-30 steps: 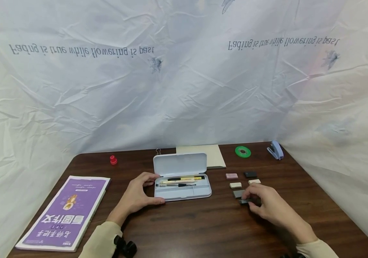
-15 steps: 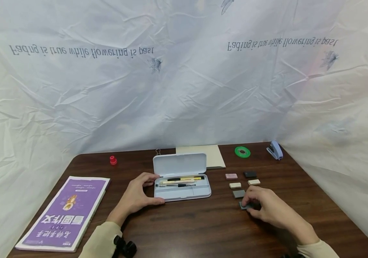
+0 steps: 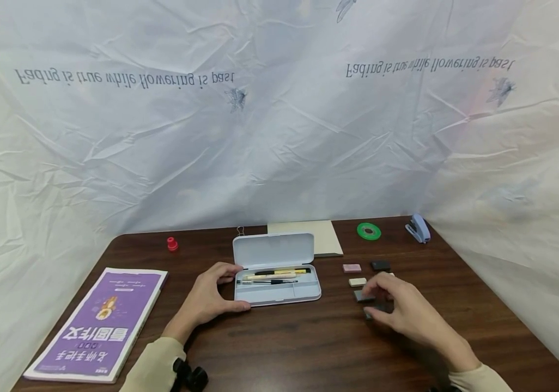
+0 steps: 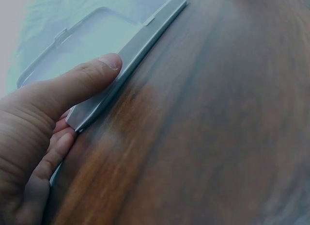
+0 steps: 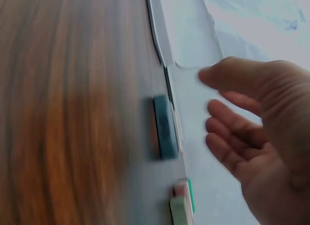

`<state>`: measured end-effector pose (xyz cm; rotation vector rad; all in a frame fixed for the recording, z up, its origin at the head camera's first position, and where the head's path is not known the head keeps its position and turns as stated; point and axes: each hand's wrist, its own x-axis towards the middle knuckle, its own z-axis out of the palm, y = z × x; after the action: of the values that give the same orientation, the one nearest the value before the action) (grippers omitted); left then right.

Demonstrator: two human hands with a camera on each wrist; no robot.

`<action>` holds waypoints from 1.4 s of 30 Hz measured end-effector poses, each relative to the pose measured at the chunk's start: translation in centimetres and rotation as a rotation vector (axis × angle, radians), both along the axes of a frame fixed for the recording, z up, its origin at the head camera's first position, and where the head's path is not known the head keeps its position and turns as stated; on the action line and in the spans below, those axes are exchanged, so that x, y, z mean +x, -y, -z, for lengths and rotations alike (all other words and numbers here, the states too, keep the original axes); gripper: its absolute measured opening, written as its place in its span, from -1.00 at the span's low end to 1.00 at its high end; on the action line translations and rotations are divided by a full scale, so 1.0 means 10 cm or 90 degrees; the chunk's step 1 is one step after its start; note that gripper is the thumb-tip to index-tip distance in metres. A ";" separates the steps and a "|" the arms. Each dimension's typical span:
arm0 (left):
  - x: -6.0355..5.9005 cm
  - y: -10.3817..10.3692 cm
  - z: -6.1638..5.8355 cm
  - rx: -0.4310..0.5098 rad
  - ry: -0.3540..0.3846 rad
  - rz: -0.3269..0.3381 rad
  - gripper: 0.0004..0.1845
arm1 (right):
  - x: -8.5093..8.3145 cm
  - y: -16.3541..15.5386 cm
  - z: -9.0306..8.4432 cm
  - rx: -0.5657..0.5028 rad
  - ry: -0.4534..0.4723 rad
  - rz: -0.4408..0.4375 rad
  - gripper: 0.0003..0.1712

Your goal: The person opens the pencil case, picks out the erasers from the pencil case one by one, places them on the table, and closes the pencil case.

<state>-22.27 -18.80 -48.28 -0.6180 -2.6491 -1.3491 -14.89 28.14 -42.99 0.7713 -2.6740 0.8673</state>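
The left hand (image 3: 208, 299) holds the open pencil case (image 3: 277, 283) by its left end, thumb on the near edge, fingers curled round the far corner; pens (image 3: 274, 274) lie in the tray just right of that grip; the right hand (image 3: 399, 307) hovers over the erasers, fingers spread and loose, pinching nothing; a dark grey eraser (image 3: 362, 296) sits at its fingertips, another (image 5: 164, 127) just below the palm; cream (image 3: 357, 282), pink (image 3: 351, 267) and black (image 3: 380, 265) erasers lie just beyond.

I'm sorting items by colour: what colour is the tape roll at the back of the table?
Green; the tape roll shows best in the head view.
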 end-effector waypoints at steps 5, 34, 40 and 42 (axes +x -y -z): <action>0.00 0.01 0.01 0.000 -0.008 -0.002 -0.05 | -0.11 0.22 -0.05 -0.078 -0.011 0.011 -0.26; 0.01 -0.02 0.01 0.062 0.041 -0.015 0.34 | -0.63 1.04 0.30 -0.189 0.226 -0.034 0.62; -0.01 0.00 0.02 0.045 0.025 -0.009 0.35 | -0.65 1.03 0.33 -0.204 0.235 -0.034 0.58; -0.02 0.00 0.01 0.044 0.024 -0.005 0.30 | -0.65 1.03 0.32 -0.209 0.234 -0.037 0.55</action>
<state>-22.45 -18.78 -48.41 -0.5793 -2.6183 -1.4565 -21.42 17.88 -46.22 0.6658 -2.7044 1.5474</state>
